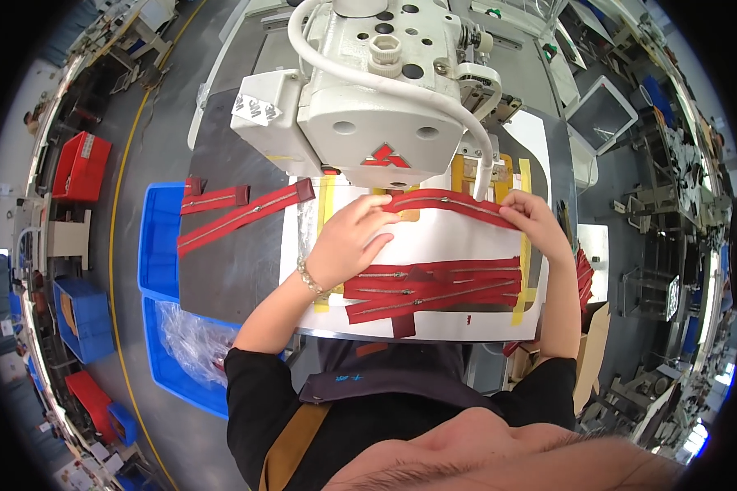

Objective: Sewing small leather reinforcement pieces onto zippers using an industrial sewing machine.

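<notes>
The left hand [352,237], thumb apart, touches a long red fabric zipper [446,200]; the right hand [536,221] pinches its end. Red tabbed zippers [250,216] leftward look finished; nearer red zippers [422,285] seem left to do.

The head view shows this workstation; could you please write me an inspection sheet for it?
Surface: grey tabletop, white sheet on it, yellow tape.
Workpieces: red zipper strip over the white sheet; other zipper strips nearby.
Clutter: crumpled clear plastic in a blue bin.
Hands: left hand touches the strip's left end; right hand pinches its right end.
Cables: white tube curving over a white machine.
Surroundings: red crate and yellow floor line at left.
</notes>
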`<state>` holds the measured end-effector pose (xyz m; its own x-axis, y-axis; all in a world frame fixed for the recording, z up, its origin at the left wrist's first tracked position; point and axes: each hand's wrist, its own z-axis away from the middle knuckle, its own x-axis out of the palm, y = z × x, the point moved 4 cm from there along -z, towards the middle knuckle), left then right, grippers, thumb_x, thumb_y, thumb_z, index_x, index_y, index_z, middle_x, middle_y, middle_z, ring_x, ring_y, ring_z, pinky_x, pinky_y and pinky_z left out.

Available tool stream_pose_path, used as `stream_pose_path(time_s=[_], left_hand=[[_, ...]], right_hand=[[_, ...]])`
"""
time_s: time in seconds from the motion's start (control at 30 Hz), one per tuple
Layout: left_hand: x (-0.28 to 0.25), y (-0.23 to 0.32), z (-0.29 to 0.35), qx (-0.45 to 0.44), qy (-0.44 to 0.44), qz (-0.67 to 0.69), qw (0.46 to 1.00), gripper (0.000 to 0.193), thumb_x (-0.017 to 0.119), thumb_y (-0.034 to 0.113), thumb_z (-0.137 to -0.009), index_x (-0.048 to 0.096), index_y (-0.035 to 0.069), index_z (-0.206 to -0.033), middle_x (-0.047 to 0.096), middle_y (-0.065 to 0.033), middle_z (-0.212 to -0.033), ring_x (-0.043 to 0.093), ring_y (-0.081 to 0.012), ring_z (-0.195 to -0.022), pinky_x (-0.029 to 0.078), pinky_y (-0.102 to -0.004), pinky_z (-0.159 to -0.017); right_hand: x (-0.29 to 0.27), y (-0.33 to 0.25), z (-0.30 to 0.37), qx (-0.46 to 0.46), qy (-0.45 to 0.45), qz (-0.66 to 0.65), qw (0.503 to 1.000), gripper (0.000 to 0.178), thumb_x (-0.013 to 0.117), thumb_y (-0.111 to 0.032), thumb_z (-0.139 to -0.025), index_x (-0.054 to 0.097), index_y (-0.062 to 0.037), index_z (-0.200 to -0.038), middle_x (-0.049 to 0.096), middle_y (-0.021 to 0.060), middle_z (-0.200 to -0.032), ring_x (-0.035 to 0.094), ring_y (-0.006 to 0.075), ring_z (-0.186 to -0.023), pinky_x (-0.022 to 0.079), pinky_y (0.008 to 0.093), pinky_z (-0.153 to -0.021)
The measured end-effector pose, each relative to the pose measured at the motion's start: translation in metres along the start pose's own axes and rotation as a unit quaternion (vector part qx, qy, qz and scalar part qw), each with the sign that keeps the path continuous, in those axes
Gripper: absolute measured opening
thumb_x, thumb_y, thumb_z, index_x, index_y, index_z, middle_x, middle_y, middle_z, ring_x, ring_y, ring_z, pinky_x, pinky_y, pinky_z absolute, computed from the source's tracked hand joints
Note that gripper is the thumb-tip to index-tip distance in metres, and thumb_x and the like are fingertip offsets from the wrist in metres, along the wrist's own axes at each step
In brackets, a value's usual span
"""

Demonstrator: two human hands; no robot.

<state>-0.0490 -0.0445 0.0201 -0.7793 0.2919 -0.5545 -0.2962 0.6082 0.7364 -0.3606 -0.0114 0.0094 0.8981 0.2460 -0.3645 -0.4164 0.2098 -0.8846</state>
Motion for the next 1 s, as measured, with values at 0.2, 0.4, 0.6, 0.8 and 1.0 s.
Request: stream_pose_path(time_s=[0.2,0.4,0.6,0.8,1.0], left_hand=[[0.019,0.004,0.01,0.111,-0.049,-0.18,0.976,0.017,0.072,0.015,-0.076,0.066,0.014,-0.093,0.063,0.0004,-0.103,0.056,-0.0191,-0.096,0.038,-0.034,-0.082],[0.024,0.006,0.012,0.127,-0.043,-0.207,0.969,0.015,0.071,0.017,-0.076,0.066,0.014,-0.09,0.063,0.0032,-0.098,0.055,-0.0155,-0.094,0.034,-0.0324,-0.078],[0.024,0.0,0.011,0.127,-0.043,-0.215,0.967,0.015,0.071,0.017,-0.076,0.066,0.014,-0.09,0.063,0.0038,-0.096,0.054,-0.0148,-0.092,0.033,-0.0321,-0.077],[0.025,-0.001,0.011,0.122,-0.055,-0.215,0.967,0.015,0.071,0.018,-0.077,0.066,0.014,-0.09,0.064,0.004,-0.096,0.054,-0.0146,-0.093,0.033,-0.032,-0.077],[0.026,-0.001,0.011,0.126,-0.052,-0.216,0.967,0.015,0.072,0.018,-0.076,0.066,0.015,-0.09,0.064,0.0044,-0.097,0.055,-0.0149,-0.094,0.033,-0.032,-0.078]], right_hand=[[-0.02,0.033,-0.022,0.064,0.012,-0.018,0.998,0.012,0.06,-0.015,-0.091,0.061,-0.0064,-0.082,0.049,-0.0087,-0.067,0.035,-0.0006,-0.057,0.024,0.0191,-0.049],[-0.026,0.028,-0.026,0.043,-0.008,-0.172,0.984,0.013,0.061,-0.017,-0.091,0.06,-0.0085,-0.081,0.049,-0.0093,-0.067,0.031,-0.0008,-0.051,0.02,0.018,-0.045],[-0.034,0.037,-0.023,0.057,0.013,-0.197,0.979,0.014,0.06,-0.018,-0.092,0.061,-0.0092,-0.081,0.05,-0.0095,-0.066,0.029,-0.0017,-0.049,0.019,0.0175,-0.043],[-0.027,0.034,-0.029,0.047,0.005,-0.142,0.989,0.014,0.061,-0.017,-0.092,0.062,-0.0086,-0.081,0.049,-0.01,-0.063,0.03,-0.0019,-0.049,0.019,0.0176,-0.042],[-0.025,0.035,-0.027,0.033,0.03,-0.091,0.995,0.012,0.063,-0.014,-0.09,0.061,-0.0053,-0.081,0.051,-0.0089,-0.066,0.038,-0.0008,-0.056,0.029,0.0172,-0.05]])
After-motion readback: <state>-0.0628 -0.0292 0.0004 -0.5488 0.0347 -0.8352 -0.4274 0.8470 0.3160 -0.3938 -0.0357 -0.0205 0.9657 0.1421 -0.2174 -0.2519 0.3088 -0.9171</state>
